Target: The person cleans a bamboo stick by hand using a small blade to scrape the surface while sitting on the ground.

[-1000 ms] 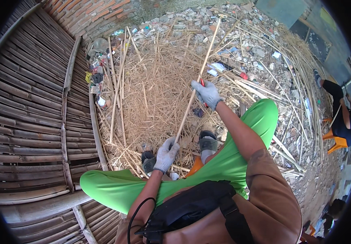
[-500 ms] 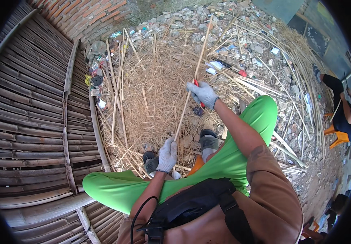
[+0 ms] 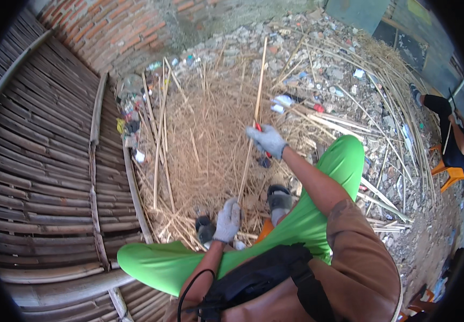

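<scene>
A long, thin bamboo strip [image 3: 261, 80] slants up and away from me, above a heap of shavings. My left hand [image 3: 227, 221], in a light grey knit glove, is closed around its near end. Further up the strip, my gloved right hand [image 3: 267, 140] is closed on a red-handled tool [image 3: 258, 127], pressed against the bamboo. Red shows above and below the fist; the glove hides the blade, so I cannot tell its exact kind. Pale curled bamboo shavings [image 3: 205, 145] cover the ground beneath both hands.
A slatted bamboo wall [image 3: 38, 177] stands close on my left, a brick wall [image 3: 114, 32] behind the heap. Split bamboo strips [image 3: 345, 126] lie on rubble to the right. Another person sits on an orange stool [image 3: 449, 174] at far right. My sandalled feet flank the shavings.
The whole view has shifted slightly, so the scene sits lower. Both hands keep their hold on the strip and the tool; the right hand sits slightly nearer the left along the strip.
</scene>
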The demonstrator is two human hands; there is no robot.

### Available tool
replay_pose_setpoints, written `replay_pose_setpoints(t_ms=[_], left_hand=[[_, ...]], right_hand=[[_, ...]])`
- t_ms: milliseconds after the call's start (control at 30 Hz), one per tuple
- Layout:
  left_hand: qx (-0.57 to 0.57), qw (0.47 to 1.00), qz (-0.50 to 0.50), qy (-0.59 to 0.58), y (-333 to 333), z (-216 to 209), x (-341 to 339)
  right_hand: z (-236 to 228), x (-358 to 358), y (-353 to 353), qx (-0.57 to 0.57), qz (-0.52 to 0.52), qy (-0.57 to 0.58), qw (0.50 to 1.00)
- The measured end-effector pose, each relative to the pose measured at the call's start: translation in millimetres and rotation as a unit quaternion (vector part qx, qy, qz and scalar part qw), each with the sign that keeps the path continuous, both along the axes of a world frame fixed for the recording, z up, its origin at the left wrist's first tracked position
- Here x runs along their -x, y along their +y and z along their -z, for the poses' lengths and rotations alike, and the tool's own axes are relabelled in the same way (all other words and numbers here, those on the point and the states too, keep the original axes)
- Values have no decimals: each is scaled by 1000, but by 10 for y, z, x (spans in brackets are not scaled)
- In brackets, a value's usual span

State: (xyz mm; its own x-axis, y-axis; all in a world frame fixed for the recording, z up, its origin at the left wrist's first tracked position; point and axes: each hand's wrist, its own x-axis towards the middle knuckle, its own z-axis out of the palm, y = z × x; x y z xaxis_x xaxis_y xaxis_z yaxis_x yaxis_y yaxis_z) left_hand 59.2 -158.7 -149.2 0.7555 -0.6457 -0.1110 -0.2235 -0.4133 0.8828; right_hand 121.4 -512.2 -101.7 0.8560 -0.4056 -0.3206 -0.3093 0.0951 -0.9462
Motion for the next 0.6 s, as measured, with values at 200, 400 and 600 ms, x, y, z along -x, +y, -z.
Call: replay_pose_setpoints(t_ms=[200, 400, 600], left_hand=[[130, 949, -39, 285, -41, -247, -39], [172, 873, -38, 455, -62, -474, -56], [261, 783, 20, 564, 87, -396, -155]], right_hand=[[-196, -41, 83, -19, -18, -12, 1000], [-75, -1, 59, -13, -12, -13, 1000], [-238, 23, 142, -68, 12, -58, 996]])
